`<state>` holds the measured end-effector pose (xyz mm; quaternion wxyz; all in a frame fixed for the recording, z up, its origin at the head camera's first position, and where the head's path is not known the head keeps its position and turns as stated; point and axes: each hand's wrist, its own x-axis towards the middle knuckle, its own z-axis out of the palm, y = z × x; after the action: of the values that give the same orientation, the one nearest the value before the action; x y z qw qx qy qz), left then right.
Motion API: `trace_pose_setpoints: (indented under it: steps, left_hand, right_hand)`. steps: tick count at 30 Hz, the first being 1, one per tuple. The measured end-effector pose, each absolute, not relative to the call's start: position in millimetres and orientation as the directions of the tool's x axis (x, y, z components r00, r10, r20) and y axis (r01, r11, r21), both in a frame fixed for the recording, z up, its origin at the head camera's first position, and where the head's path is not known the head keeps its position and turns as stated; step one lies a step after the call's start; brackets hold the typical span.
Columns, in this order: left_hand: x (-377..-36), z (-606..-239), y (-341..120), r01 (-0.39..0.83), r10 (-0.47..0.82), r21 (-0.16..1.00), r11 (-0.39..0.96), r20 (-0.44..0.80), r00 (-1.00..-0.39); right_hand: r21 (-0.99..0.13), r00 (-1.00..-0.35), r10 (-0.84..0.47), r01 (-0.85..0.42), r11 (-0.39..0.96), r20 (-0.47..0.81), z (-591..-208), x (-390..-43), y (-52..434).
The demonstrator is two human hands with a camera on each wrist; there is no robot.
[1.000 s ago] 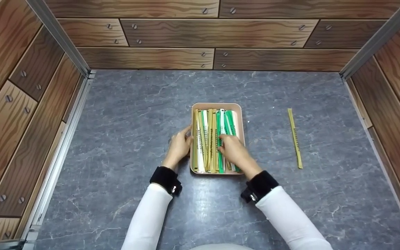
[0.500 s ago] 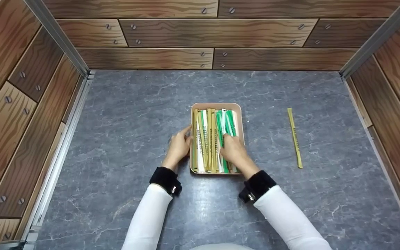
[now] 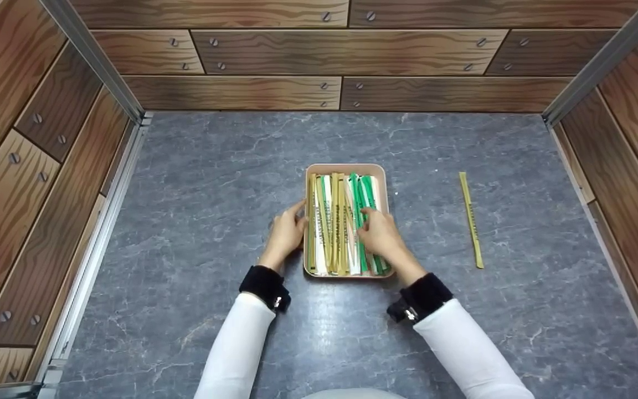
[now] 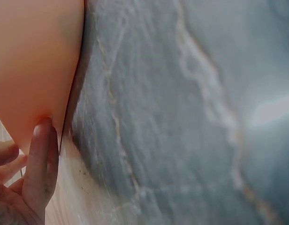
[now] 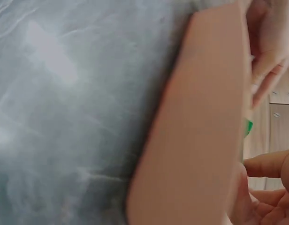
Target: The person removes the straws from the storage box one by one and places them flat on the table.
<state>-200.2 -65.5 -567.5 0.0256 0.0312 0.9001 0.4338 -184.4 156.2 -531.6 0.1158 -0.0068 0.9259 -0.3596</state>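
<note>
The right hand (image 3: pixel 382 235) sits over the right side of the tray (image 3: pixel 382 191), its fingers bent close above the green packets (image 3: pixel 356 191); whether its grip pinches one or has let go, I cannot tell. The left hand (image 3: pixel 284 235) has a relaxed grip, with straight fingers resting against the tray's outer wall at left, as the left wrist view shows too. The tray, pinkish and round-cornered, lies at the centre of the frame. In it the long slim packets run lengthwise side by side: gold packets (image 3: pixel 335 221) mostly from the left edge to the middle, white packets (image 3: pixel 319 246) among them, green ones towards the right. A single gold packet (image 3: pixel 471 221) lies apart, right of the tray, slightly tilted, on the grey marbled worktop (image 3: pixel 214 166). Black straps (image 3: pixel 265 284) circle both wrists below white sleeves (image 3: pixel 236 343). Wood-patterned panels (image 3: pixel 352 52) stand along the top, left and right of the frame.
</note>
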Motion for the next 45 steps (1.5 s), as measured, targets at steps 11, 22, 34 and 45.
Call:
trace_pose_setpoints:
  steps: [11,22,34,45]
  left_hand:
    - [-199,-568,-66,0.038,0.076,0.778,0.627,-0.013,-0.997]
    - [-200,-567,-66,0.022,0.084,0.794,0.607,-0.037,-0.996]
    - [-201,-567,-66,0.010,0.073,0.783,0.622,-0.045,-0.996]
    - [-201,-567,-66,0.028,0.079,0.781,0.624,-0.028,-0.996]
  right_hand:
    - [-0.641,-1.000,-0.029,-0.015,0.767,-0.010,-506,-182,210]
    - [-0.538,-0.989,0.126,0.145,0.830,-0.073,-513,-176,292]
    - [-0.425,-0.944,0.215,0.307,0.852,-0.251,-527,-181,335]
    - [-0.373,-0.916,0.243,0.358,0.856,-0.320,-539,-187,340]
